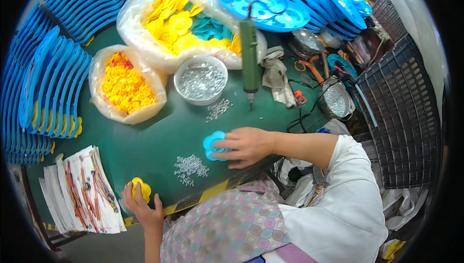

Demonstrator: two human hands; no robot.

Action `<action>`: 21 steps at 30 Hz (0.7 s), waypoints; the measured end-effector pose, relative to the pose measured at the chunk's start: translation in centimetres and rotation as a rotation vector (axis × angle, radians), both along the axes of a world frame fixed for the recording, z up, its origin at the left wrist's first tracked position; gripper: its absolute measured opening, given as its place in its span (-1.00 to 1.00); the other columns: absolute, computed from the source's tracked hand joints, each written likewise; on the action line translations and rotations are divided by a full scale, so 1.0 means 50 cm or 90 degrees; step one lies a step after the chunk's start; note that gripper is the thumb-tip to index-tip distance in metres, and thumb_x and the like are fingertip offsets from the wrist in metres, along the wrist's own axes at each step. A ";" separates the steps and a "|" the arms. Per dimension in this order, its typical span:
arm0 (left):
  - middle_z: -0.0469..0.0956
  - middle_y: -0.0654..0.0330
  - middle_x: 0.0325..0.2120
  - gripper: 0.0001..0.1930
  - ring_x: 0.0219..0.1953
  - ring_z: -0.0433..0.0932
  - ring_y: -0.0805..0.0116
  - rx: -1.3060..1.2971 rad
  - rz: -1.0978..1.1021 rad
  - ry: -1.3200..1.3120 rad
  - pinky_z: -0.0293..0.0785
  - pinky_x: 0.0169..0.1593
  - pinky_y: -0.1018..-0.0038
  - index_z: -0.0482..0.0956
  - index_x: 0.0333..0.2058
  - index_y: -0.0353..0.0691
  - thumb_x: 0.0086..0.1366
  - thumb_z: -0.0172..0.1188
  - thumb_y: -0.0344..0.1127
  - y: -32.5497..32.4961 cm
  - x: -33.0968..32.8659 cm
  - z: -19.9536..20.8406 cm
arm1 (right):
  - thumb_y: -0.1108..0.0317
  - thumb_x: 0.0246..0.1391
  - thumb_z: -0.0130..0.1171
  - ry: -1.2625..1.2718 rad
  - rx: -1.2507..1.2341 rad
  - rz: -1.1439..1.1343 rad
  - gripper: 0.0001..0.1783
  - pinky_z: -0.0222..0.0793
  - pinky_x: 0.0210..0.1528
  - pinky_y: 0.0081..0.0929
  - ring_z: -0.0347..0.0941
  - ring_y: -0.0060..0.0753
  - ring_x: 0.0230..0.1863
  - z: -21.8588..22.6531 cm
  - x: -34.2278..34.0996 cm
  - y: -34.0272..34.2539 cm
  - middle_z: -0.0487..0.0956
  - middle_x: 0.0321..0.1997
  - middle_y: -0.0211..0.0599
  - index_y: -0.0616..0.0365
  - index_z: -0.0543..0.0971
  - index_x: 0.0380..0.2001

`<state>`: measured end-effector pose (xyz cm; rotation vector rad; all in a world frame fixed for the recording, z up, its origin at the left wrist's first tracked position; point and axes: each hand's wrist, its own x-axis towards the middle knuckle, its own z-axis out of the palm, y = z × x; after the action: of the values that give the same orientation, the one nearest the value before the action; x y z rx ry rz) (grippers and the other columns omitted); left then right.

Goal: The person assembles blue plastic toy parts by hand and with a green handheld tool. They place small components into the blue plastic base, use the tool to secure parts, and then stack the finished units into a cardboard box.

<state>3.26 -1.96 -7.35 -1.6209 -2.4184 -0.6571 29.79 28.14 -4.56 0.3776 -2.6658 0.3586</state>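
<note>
Blue flower (210, 144): lies on the green table (145, 142), in front of the wearer, its right side covered by the right hand (251, 145). That hand's fingers are spread across the piece; whether they grip it or only touch it cannot be determined.

Yellow flower (146, 190): located at the table's near edge, left of the blue flower and well apart from it. The left hand (145, 210) has its fingers bent over this piece, with the thumb standing away from them; a firm grip cannot be confirmed.

Near pile (191, 168): small silvery parts, loose on the table between the two hands, nearer the right. Far pile (219, 110): similar parts, just beside the bowl (200, 101), which holds more.

Driver (249, 55): green, upright, tip downward, right of the bowl. A cloth (278, 77) is near it.

Small bag (105, 106): open, containing orange-yellow pieces. Large bag (129, 23): open behind it, containing yellow and teal pieces.

Cards (92, 193): on the table, left of the left hand. Blue panels (58, 84): stacked in rows along the left side.
</note>
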 end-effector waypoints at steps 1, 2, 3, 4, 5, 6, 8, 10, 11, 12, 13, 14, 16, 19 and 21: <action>0.24 -0.11 0.25 -0.39 0.31 0.16 -0.25 0.010 -0.012 -0.014 0.09 0.33 -0.08 0.35 0.21 -0.32 0.18 0.26 -0.33 0.005 0.010 0.004 | 0.19 -0.06 0.35 0.013 0.037 -0.056 -0.45 0.48 -0.25 -0.30 0.49 -0.23 -0.22 0.022 -0.014 0.015 0.49 0.03 -0.15 0.11 0.55 0.04; 0.24 -0.12 0.24 -0.39 0.30 0.15 -0.27 0.021 -0.027 -0.031 0.08 0.33 -0.09 0.35 0.20 -0.32 0.17 0.27 -0.34 0.014 0.022 0.009 | 0.22 -0.07 0.35 0.102 0.113 -0.119 -0.44 0.51 -0.19 -0.26 0.53 -0.18 -0.20 0.038 -0.039 0.047 0.52 0.01 -0.13 0.12 0.53 0.04; 0.25 -0.12 0.23 -0.41 0.29 0.16 -0.26 0.043 -0.047 -0.049 0.08 0.33 -0.11 0.37 0.18 -0.32 0.16 0.27 -0.36 0.027 0.035 0.016 | 0.28 -0.07 0.32 0.161 0.068 -0.174 -0.47 0.53 -0.16 -0.21 0.56 -0.14 -0.16 0.063 -0.074 0.085 0.54 -0.01 -0.13 0.13 0.52 0.03; 0.25 -0.12 0.23 -0.42 0.29 0.16 -0.26 0.047 -0.057 -0.040 0.08 0.32 -0.11 0.37 0.17 -0.32 0.16 0.27 -0.36 0.034 0.045 0.023 | 0.35 -0.07 0.28 0.194 0.068 -0.261 -0.52 0.52 -0.15 -0.21 0.54 -0.12 -0.15 0.103 -0.109 0.117 0.54 -0.05 -0.15 0.16 0.52 0.00; 0.25 -0.12 0.22 -0.43 0.29 0.16 -0.26 0.050 -0.072 -0.031 0.07 0.32 -0.12 0.38 0.16 -0.32 0.15 0.27 -0.37 0.043 0.053 0.029 | 0.38 -0.08 0.26 0.275 0.081 -0.330 -0.60 0.50 -0.14 -0.26 0.51 -0.09 -0.14 0.128 -0.155 0.166 0.53 -0.13 -0.14 0.20 0.52 -0.10; 0.25 -0.12 0.22 -0.43 0.29 0.17 -0.25 0.054 -0.084 -0.021 0.07 0.32 -0.12 0.39 0.16 -0.31 0.15 0.27 -0.38 0.050 0.060 0.034 | 0.40 -0.08 0.23 0.310 0.133 -0.396 -0.68 0.47 -0.14 -0.30 0.47 -0.11 -0.15 0.157 -0.189 0.208 0.50 -0.19 -0.18 0.21 0.50 -0.19; 0.28 -0.11 0.20 -0.46 0.27 0.19 -0.24 0.070 -0.107 -0.033 0.09 0.30 -0.12 0.42 0.12 -0.30 0.12 0.28 -0.40 0.071 0.075 0.046 | 0.47 -0.05 0.12 0.192 0.260 -0.583 -0.68 0.45 -0.04 -0.25 0.48 -0.09 -0.08 0.164 -0.237 0.334 0.52 -0.14 -0.12 0.24 0.46 -0.15; 0.29 -0.11 0.19 -0.46 0.26 0.20 -0.23 0.068 -0.119 -0.056 0.11 0.29 -0.11 0.43 0.10 -0.29 0.11 0.29 -0.41 0.087 0.087 0.052 | 0.39 -0.01 0.13 0.113 0.354 -0.812 -0.76 0.50 -0.14 -0.26 0.54 -0.14 -0.11 0.172 -0.254 0.421 0.60 -0.17 -0.17 0.21 0.59 -0.23; 0.31 -0.10 0.16 -0.47 0.24 0.23 -0.21 0.080 -0.120 -0.056 0.13 0.27 -0.09 0.45 0.08 -0.29 0.09 0.29 -0.43 0.085 0.090 0.055 | 0.37 0.03 0.14 0.044 0.334 -0.904 -0.78 0.53 -0.17 -0.27 0.58 -0.12 -0.12 0.200 -0.271 0.423 0.64 -0.18 -0.18 0.19 0.64 -0.26; 0.32 -0.09 0.15 -0.48 0.23 0.24 -0.21 0.085 -0.122 -0.062 0.14 0.27 -0.08 0.45 0.08 -0.29 0.08 0.29 -0.44 0.082 0.091 0.055 | 0.36 0.11 0.12 -0.139 0.209 -0.909 -0.78 0.58 -0.19 -0.24 0.65 -0.09 -0.11 0.232 -0.263 0.429 0.69 -0.15 -0.10 0.11 0.71 -0.26; 0.33 -0.09 0.15 -0.48 0.22 0.25 -0.20 0.091 -0.125 -0.069 0.15 0.26 -0.08 0.46 0.07 -0.29 0.08 0.29 -0.44 0.081 0.093 0.053 | 0.35 0.16 0.10 -0.203 0.131 -0.879 -0.76 0.60 -0.15 -0.24 0.67 -0.09 -0.08 0.236 -0.250 0.458 0.70 -0.11 -0.04 0.05 0.73 -0.22; 0.33 -0.09 0.14 -0.48 0.21 0.26 -0.20 0.093 -0.123 -0.075 0.16 0.26 -0.07 0.46 0.07 -0.29 0.08 0.30 -0.45 0.075 0.094 0.054 | 0.37 0.14 0.10 -0.219 0.135 -0.873 -0.75 0.60 -0.19 -0.24 0.68 -0.11 -0.11 0.241 -0.237 0.467 0.70 -0.10 -0.07 0.08 0.70 -0.18; 0.35 -0.08 0.12 -0.49 0.19 0.29 -0.19 0.111 -0.118 -0.092 0.19 0.24 -0.04 0.47 0.07 -0.29 0.08 0.29 -0.46 0.076 0.096 0.059 | 0.39 0.17 0.05 -0.047 0.204 -0.903 -0.83 0.58 -0.25 -0.16 0.68 -0.09 -0.22 0.218 -0.199 0.498 0.70 -0.21 -0.19 0.15 0.57 -0.21; 0.36 -0.07 0.11 -0.48 0.19 0.30 -0.17 0.124 -0.107 -0.105 0.20 0.24 -0.01 0.46 0.08 -0.28 0.09 0.30 -0.46 0.075 0.095 0.067 | 0.32 0.11 0.21 0.276 0.142 -0.726 -0.80 0.56 -0.26 -0.18 0.63 0.01 -0.30 0.260 -0.187 0.474 0.65 -0.31 -0.11 0.15 0.53 -0.23; 0.36 -0.08 0.11 -0.46 0.18 0.31 -0.16 0.132 -0.119 -0.107 0.21 0.24 0.02 0.45 0.09 -0.28 0.08 0.32 -0.46 0.104 0.088 0.086 | 0.23 0.08 0.30 0.436 0.064 -0.604 -0.70 0.53 -0.24 -0.21 0.60 0.07 -0.26 0.314 -0.186 0.451 0.63 -0.29 -0.03 0.18 0.49 -0.24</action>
<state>7.66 3.23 -3.06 -1.7814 -2.2313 -1.0769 20.48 50.71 11.15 -0.6301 -1.8984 -0.1817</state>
